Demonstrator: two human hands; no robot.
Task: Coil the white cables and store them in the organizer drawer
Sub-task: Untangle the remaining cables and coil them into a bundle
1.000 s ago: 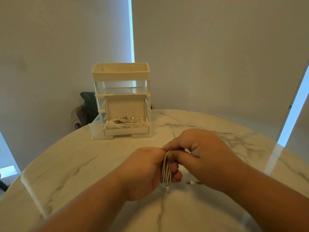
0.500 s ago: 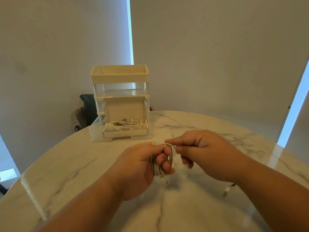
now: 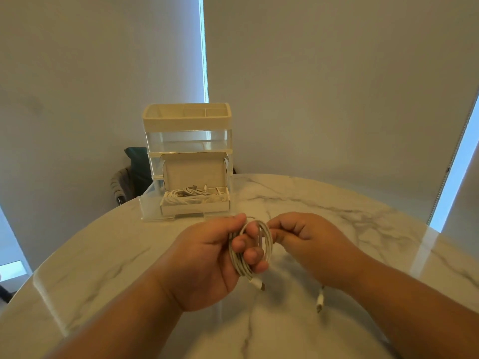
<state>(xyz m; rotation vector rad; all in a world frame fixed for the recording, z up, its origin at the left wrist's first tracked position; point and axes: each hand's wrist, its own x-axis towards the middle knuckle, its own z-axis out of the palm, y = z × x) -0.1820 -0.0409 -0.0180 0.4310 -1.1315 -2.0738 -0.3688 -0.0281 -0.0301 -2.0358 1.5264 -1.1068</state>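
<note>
Cable [image 3: 250, 255], white, coiled, held over the table [image 3: 375, 229] on the near side of the open drawer [image 3: 194, 207]: left hand [image 3: 204, 265] curled round the loops, right hand [image 3: 305, 244] pinching the loose tail; probably light, limp and springy, so grip across all loops, not the plug [image 3: 320, 301].

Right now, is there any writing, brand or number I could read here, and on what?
None readable. The organizer, the open box in it, the coiled cable and the table show no words, numbers or logos.
The cable plugs are too small to tell.
</note>
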